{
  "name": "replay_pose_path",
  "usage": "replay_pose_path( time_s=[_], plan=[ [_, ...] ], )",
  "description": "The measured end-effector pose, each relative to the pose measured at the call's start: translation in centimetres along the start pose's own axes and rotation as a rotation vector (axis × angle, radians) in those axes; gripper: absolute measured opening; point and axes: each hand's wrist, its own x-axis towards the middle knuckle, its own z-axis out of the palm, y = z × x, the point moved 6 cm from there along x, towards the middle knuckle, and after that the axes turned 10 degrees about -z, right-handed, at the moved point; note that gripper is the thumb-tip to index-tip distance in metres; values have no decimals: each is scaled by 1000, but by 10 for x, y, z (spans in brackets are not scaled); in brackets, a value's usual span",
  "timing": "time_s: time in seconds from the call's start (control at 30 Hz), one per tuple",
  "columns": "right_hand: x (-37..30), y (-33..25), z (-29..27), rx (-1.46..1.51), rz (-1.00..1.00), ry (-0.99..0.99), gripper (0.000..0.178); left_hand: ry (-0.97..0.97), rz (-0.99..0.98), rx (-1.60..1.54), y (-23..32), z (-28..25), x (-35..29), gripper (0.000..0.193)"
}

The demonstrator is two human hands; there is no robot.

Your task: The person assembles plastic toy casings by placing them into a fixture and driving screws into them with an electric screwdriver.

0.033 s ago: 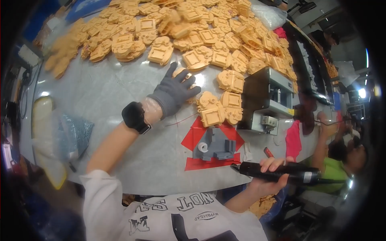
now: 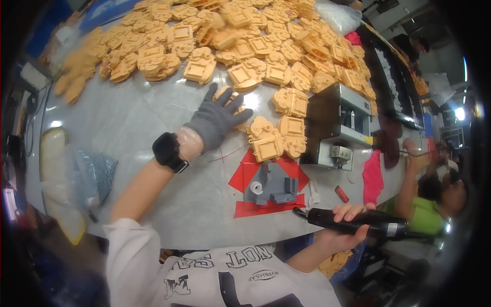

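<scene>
My left hand [image 2: 212,120], in a grey glove, spreads its fingers over a tan plastic housing [image 2: 223,94]. Most of that housing is hidden beneath the hand, which grips it. My right hand [image 2: 345,225] is wrapped round a black electric screwdriver [image 2: 381,223], held level with its tip pointing left. Close to that tip sits a grey fixture [image 2: 272,187] with a white round piece on its left side, and it rests on red tape [image 2: 243,209]. Beyond the fixture, two tan housings [image 2: 265,138] lie side by side, and another [image 2: 290,102] is behind them.
A large heap of tan housings [image 2: 245,48] covers the far part of the table. At the right stands a black and grey boxy machine [image 2: 337,128], beside a pink cloth [image 2: 373,176] and a red-handled tool [image 2: 341,194]. Plastic bags [image 2: 94,171] lie left. A person in green [image 2: 427,217] is at the right.
The whole view has shifted slightly. My left hand stays over the housing, and the screwdriver remains in my right hand near the fixture.
</scene>
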Motion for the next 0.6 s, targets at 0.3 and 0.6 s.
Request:
replay_pose_path(
  time_s=[0.3, 0.6],
  plan=[
    [-8, 3, -50, -145, 109, 280, 42, -81, -256, -329, 3, -11, -40, 54],
    [-7, 18, -46, -162, 171, 223, 45, 51, -296, -822, 49, -16, -110, 73]
  ],
)
